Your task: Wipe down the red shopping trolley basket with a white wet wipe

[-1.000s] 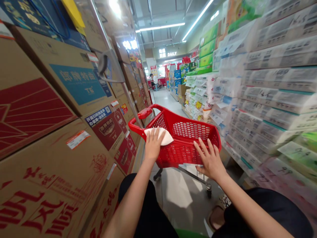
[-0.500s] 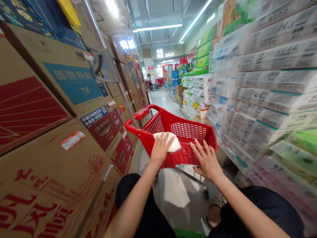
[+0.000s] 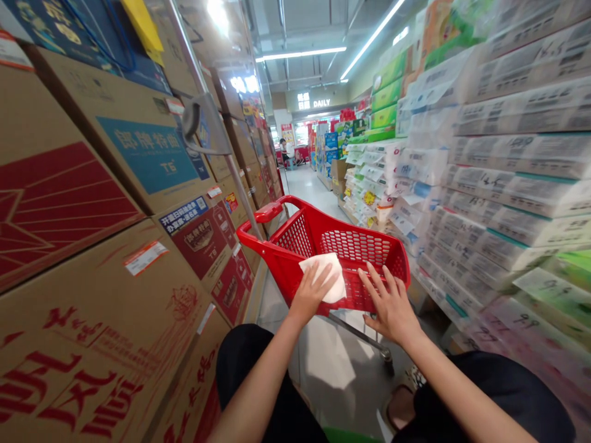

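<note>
A red shopping cart basket (image 3: 295, 231) with perforated sides stands in front of me. My left hand (image 3: 314, 292) lies with spread fingers on a white cloth (image 3: 336, 280), pressing it against the near side of the basket. To its right, my right hand (image 3: 385, 301) has its fingers stretched apart at the near right side of the basket, with nothing held in it. A metal pole (image 3: 240, 184) rises at the cart's left end.
Stacked cardboard boxes (image 3: 138, 141) line the left side. On the right are piles of white packs (image 3: 512, 178). A shop aisle (image 3: 305, 183) runs ahead, with a seated person (image 3: 284, 149) far off. My knees frame the cart's near side.
My left hand has moved right and slightly down along the basket side with the white cloth, more of which now shows. The right hand holds about the same place on the basket.
</note>
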Motion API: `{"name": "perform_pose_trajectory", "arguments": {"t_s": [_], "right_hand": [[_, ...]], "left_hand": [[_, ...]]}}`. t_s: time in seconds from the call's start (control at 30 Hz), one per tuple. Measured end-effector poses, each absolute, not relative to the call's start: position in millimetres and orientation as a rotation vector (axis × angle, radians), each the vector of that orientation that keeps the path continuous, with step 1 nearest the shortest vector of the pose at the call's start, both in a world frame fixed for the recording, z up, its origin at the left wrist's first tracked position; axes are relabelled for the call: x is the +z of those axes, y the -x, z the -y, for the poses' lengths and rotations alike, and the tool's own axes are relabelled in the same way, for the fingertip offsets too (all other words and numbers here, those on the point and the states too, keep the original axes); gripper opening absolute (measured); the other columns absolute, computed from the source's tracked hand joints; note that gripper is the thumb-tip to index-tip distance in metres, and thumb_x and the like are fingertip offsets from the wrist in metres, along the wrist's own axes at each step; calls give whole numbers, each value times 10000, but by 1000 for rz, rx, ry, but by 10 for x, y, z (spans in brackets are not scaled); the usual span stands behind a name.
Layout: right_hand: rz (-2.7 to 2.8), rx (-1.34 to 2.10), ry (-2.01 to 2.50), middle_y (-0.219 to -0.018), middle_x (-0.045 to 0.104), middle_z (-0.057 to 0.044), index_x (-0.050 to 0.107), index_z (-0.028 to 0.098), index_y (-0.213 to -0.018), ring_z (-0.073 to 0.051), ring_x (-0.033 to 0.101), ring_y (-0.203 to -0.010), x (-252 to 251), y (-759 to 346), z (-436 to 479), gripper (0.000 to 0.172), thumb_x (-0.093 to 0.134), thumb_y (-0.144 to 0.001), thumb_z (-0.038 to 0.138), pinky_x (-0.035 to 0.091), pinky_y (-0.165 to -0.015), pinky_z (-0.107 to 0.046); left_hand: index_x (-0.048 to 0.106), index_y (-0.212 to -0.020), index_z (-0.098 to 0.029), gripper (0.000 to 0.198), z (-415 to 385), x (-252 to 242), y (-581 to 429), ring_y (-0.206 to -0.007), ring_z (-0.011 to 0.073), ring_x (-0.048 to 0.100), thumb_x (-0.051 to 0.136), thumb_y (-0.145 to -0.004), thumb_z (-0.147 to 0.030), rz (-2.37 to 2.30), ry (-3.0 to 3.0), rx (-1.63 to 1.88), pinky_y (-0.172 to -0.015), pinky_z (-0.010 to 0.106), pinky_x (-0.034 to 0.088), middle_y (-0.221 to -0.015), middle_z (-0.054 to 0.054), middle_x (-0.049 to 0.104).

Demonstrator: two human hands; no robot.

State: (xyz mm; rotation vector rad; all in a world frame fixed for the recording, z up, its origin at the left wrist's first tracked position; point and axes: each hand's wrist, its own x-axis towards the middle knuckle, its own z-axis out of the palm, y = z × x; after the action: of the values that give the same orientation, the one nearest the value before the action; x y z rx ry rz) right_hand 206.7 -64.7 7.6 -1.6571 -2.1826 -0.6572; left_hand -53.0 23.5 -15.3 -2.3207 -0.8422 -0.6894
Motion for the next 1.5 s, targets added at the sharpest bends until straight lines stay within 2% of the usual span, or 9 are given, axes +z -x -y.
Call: {"name": "perform_pose_trajectory", "arguments": {"t_s": [0.1, 0.27, 0.47, 0.67, 0.8, 0.97, 1.2, 1.37, 1.5], "right_hand": [[2170, -650, 1652, -1714, 37, -118, 71, 219, -1646, -478, 136, -1499, 81, -2066, 658, 1238, 744, -693, 631, 278, -1112, -619], [2169, -609, 1662, -1713, 64, -118, 101, 226, -1645, -473, 166, -1492, 86, -2068, 661, 1195, 739, -709, 605, 267, -1121, -621], [2172, -604, 1612, -1714, 87, -100, 76, 243, -1647, -449, 236, -1471, 100, -2130, 668, 1127, 700, -758, 547, 311, -1095, -600], [2161, -560, 1619, -1713, 96, -100, 100, 236, -1646, -441, 236, -1472, 111, -2099, 683, 1123, 709, -760, 561, 305, -1102, -583], [2145, -542, 1614, -1710, 116, -100, 128, 228, -1644, -433, 231, -1477, 112, -2089, 684, 1098, 692, -773, 589, 281, -1121, -585], [2127, -538, 1587, -1706, 140, -100, 130, 226, -1644, -431, 256, -1466, 104, -2131, 682, 1098, 688, -771, 591, 260, -1137, -597], [2081, -456, 1569, -1687, 220, -106, 38, 196, -1647, -361, 248, -1505, 124, -2239, 707, 1017, 593, -852, 503, 246, -1187, -564], [1948, -365, 1517, -1710, 108, -94, 33, 254, -1648, -342, 186, -1546, 267, -2244, 826, 864, 501, -951, 458, 235, -1208, -591], [2009, -392, 1338, -1669, 282, -73, 95, 292, -1645, -287, 290, -1520, 369, -2200, 892, 756, 480, -997, 352, 301, -1215, -522]], "left_hand": [[421, -1543, -277, 557, -300, -102, 706, -1536, 303, 266, 513, -1005, -167, 704, 2308, -561, -1241, 527, 322, -1637, 28, 357], [394, -1553, -304, 545, -334, -88, 653, -1457, 243, 422, 480, -1026, -193, 712, 2279, -519, -1259, 539, 270, -1561, 41, 475], [435, -1523, -345, 566, -447, 81, 1032, -1441, 221, 439, 489, -1000, -136, 853, 2351, -470, -1257, 507, 269, -1512, 35, 530], [542, -1444, -297, 506, -649, 314, 1561, -1445, 249, 406, 450, -986, -104, 1215, 2172, -602, -1251, 531, 249, -1456, 69, 554], [612, -1374, -214, 467, -604, 180, 1155, -1427, 307, 406, 486, -945, -80, 1278, 2116, -763, -1202, 504, 349, -1386, 127, 572], [557, -1438, -261, 499, -363, -193, 300, -1395, 301, 432, 526, -957, -129, 1040, 2307, -793, -1175, 475, 398, -1416, 85, 564], [454, -1513, -265, 537, -79, -203, -428, -1402, 268, 457, 555, -986, -245, 760, 2506, -683, -1191, 445, 395, -1489, 86, 516], [503, -1462, -251, 442, -18, -148, -613, -1421, 246, 462, 500, -1020, -250, 708, 2523, -743, -1240, 482, 325, -1479, 85, 532], [567, -1383, -151, 379, 25, 27, -677, -1317, 234, 565, 435, -1036, -227, 832, 2543, -888, -1194, 415, 409, -1328, 126, 640]]}}
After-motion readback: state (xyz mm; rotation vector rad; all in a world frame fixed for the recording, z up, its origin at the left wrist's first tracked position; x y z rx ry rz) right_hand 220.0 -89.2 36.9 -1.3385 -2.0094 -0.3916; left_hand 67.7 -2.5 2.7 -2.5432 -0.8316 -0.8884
